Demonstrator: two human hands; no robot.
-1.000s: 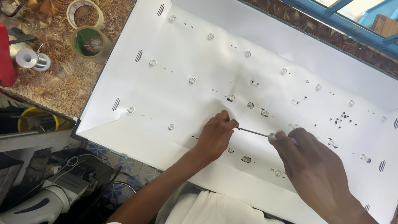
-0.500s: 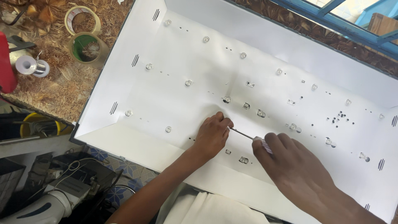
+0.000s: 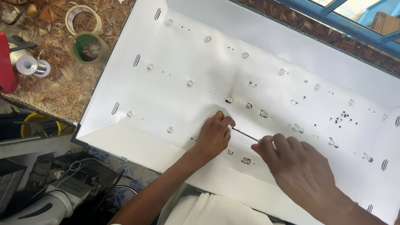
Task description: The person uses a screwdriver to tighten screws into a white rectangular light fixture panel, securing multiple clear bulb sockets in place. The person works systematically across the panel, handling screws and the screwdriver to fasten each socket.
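Observation:
A large white reflector panel (image 3: 200,54) with small round lenses and holes lies across the table. My left hand (image 3: 214,135) rests on its lower middle, fingers curled around the tip end of a thin metal tool (image 3: 245,134). My right hand (image 3: 291,160) grips the other end of that tool, a little to the right. The tool's tip under my left fingers is hidden. A clear lens (image 3: 229,100) sits just above my left hand.
Two tape rolls (image 3: 85,31) and a spool of solder wire (image 3: 31,66) lie on the brown patterned table at upper left, beside a red object (image 3: 6,62). Cables and a white device (image 3: 54,200) sit below the table's edge. A blue window frame (image 3: 333,21) runs along the top right.
My right hand has slid left along the tool toward my left hand, which stays in place on the panel. The view has shifted slightly.

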